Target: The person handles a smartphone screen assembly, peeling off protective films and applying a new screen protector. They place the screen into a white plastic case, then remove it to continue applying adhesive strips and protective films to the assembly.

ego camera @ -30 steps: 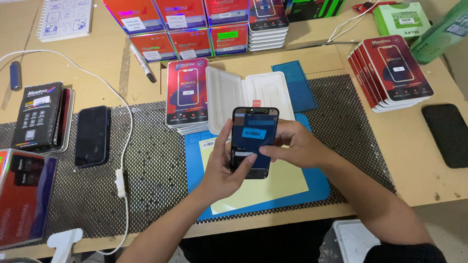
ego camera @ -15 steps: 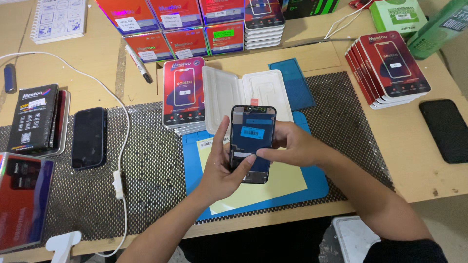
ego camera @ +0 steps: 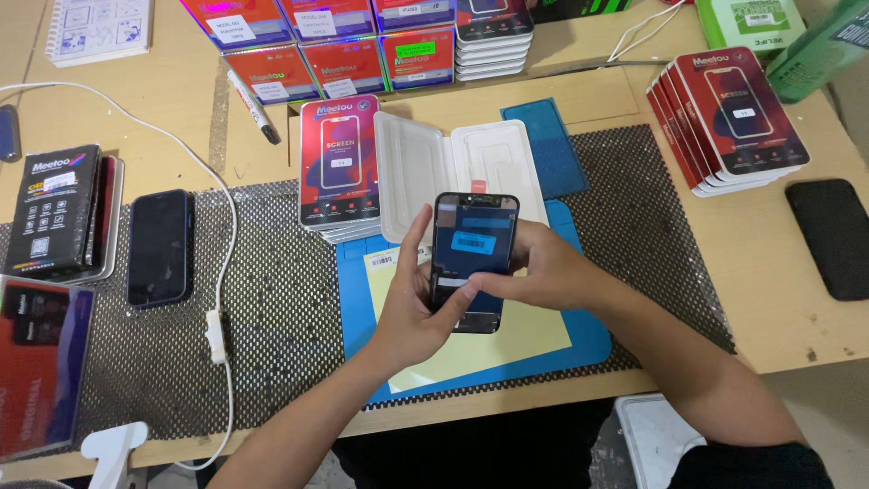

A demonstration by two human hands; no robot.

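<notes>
Both hands hold one phone screen panel (ego camera: 472,258) above the middle of the bench (ego camera: 163,127), over a blue work mat (ego camera: 593,340) with a pale yellow sheet (ego camera: 525,340) on it. The panel stands nearly upright in the view, with its dark face to the camera and a blue sticker in the upper half. The left hand (ego camera: 407,303) grips the panel from the left side; its thumb lies along the left edge and the other fingers (ego camera: 457,312) curl under the lower part. The right hand (ego camera: 543,272) comes from the right; its fingers are pressed together on the right edge and on the lower front, so they pinch the panel. How the fingertips behind the panel sit, I cannot tell.

Just behind the panel lies an open white plastic tray (ego camera: 457,172), and a red screen box (ego camera: 339,167) rests on a small stack at its left. A blue film sheet (ego camera: 543,145) lies at the right of the tray. A black mesh mat (ego camera: 272,326) covers the bench under the blue mat. On the left part of the mesh lies a dark phone (ego camera: 159,246), and a white cable (ego camera: 222,272) runs beside it. At the far right a fanned stack of red boxes (ego camera: 733,118) lies on the bench, and near it another black phone (ego camera: 831,237).
</notes>
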